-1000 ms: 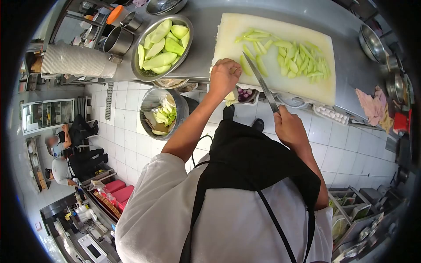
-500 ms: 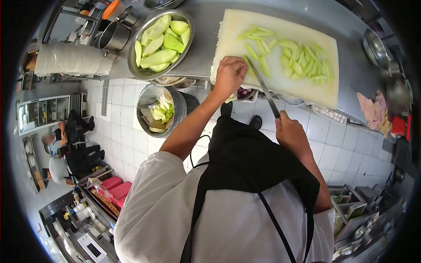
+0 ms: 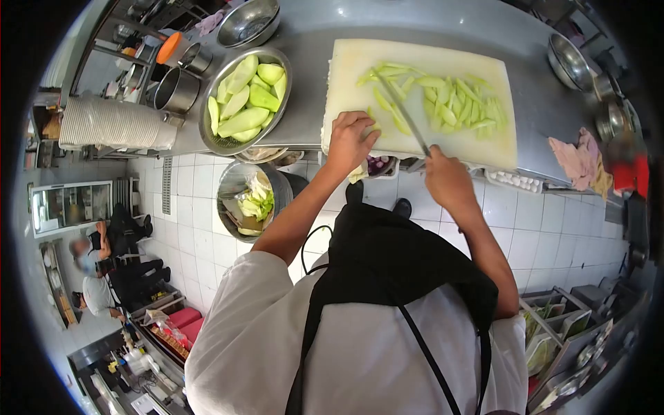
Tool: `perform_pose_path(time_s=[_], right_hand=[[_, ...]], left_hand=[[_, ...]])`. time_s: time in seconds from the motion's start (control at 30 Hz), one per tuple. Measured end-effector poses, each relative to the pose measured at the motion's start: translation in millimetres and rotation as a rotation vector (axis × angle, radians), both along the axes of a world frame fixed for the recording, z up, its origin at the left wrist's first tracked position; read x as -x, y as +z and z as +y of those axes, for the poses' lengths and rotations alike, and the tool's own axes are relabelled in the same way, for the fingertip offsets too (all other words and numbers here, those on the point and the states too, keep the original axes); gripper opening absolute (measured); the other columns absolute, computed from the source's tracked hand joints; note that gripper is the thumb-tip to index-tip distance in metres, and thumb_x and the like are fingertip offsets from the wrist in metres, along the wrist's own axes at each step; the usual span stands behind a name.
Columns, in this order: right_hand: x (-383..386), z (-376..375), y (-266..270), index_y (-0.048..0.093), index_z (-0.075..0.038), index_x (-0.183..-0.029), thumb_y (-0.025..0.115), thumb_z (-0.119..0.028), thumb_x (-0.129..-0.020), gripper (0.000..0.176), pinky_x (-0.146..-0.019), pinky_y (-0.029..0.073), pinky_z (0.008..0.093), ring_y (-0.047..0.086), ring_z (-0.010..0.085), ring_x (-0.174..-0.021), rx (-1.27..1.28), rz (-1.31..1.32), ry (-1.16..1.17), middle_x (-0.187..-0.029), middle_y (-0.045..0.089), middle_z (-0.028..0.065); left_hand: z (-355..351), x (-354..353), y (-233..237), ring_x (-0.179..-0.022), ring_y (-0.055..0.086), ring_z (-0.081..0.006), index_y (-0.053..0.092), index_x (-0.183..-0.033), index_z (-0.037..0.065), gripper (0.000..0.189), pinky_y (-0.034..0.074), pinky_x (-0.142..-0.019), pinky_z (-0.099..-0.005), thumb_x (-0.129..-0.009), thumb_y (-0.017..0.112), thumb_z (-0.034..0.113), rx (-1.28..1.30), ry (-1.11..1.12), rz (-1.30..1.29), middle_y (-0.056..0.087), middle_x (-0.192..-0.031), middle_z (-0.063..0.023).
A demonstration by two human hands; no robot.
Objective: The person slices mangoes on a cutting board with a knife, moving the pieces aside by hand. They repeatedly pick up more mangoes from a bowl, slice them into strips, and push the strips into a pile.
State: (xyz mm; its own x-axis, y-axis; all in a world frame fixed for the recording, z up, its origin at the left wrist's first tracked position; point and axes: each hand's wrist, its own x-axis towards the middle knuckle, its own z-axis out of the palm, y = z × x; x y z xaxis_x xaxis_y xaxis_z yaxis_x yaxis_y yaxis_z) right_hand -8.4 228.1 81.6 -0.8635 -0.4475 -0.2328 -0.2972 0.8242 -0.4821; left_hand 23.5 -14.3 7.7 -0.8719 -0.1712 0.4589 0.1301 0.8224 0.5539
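Observation:
My right hand (image 3: 451, 181) is wrapped round the handle of a long kitchen knife (image 3: 409, 121) at the near edge of a white cutting board (image 3: 484, 151). Its narrow blade slants up and left, with the tip among loose pale green slices. At the board's near left corner, my left hand (image 3: 351, 142) curls its fingers over a piece of pale green gourd (image 3: 375, 128), mostly hidden beneath them. Cut gourd slices (image 3: 449, 104) lie heaped to the right of the blade, and more slices (image 3: 398, 69) are scattered beyond it.
Left of the board, a metal colander (image 3: 285, 104) holds large peeled gourd pieces. A bin (image 3: 273, 183) with scraps stands on the floor below. Metal bowls (image 3: 568, 61) and a pink cloth (image 3: 577, 155) lie at the right. Two people (image 3: 104, 266) are off to the left.
My right hand has pushed the knife forward over the board, its tip moving away from my left fingers into the slices. My left hand stays nearly in place. The view has shifted slightly.

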Motion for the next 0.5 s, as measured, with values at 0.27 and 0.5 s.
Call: perform_pose_path(time_s=[0.27,0.5], right_hand=[[11.2,63.9,27.4,0.057,-0.001,-0.111,0.051,-0.021,-0.103,0.022,-0.08,0.05,0.0588,0.064,0.0513,-0.088,0.093,-0.081,-0.275,-0.09,0.068,0.0305],[-9.3,84.9,47.8,0.056,0.001,-0.105,0.051,-0.021,-0.105,0.023,-0.07,0.05,0.0536,0.065,0.0479,-0.073,0.202,-0.287,-0.501,-0.085,0.067,0.0299]], left_hand=[[21.1,52.7,4.2,-0.102,0.061,-0.0322,0.077,-0.107,0.004,0.031,0.049,-0.09,-0.043,-0.076,0.079,0.006,0.132,0.055,0.041,0.067,-0.108,-0.0101],[71.3,124.0,28.7,-0.102,0.061,-0.0305,0.078,-0.108,0.008,0.03,0.052,-0.092,-0.0411,-0.078,0.073,0.003,0.151,-0.329,-0.004,0.066,-0.107,-0.0108]])
